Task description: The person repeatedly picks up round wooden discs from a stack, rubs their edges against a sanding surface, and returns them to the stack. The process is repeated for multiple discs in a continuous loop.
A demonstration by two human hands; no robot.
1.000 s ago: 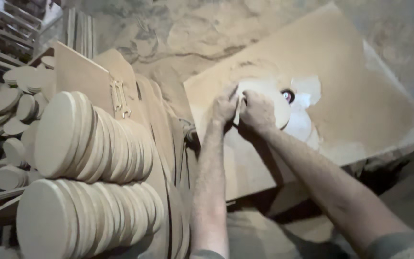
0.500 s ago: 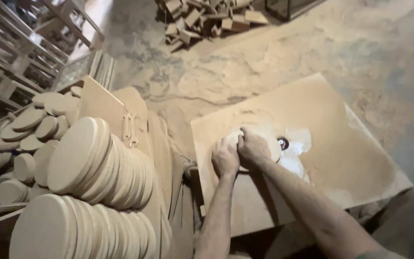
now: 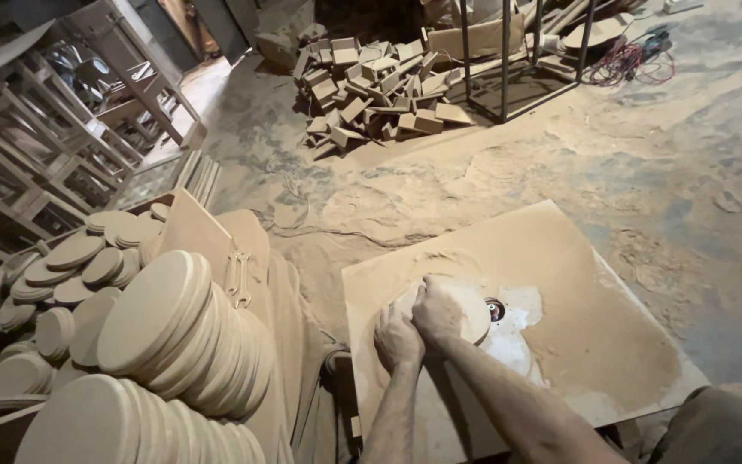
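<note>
Both hands sit on a round wooden disc [image 3: 461,309] lying flat on the dusty router table [image 3: 577,258], roughly mid-table, a bit toward its left edge. Left hand [image 3: 398,338] is knuckles-up w/ fingers curled over the disc's near-left rim; right hand [image 3: 436,311] is just beside it, touching it, fingers bent down on the disc's top face. Neither hand is spread flat; both look pressed down on the disc, not pinching it, though fingertips are hidden so exact contact can't be told. The disc pokes out to the right of the hands, its far-right rim just beside the small dark cutter bit [image 3: 495,309] standing up thru the table. Judging by look: the disc is stiff, light, prob. MDF or similar, w/ a dusty face that'd slide easily on the table; it won't bend, and edges may chip. Best hold is palms on the top face plus fingers on the rim side away from the bit. Sawdust lies thick over the table's right half, w/ a paler bare patch around the bit. Off the table's left edge stand stacks of finished discs [image 3: 173,335]; offcut blocks [image 3: 380,86] are piled on the floor beyond the far edge.
</note>
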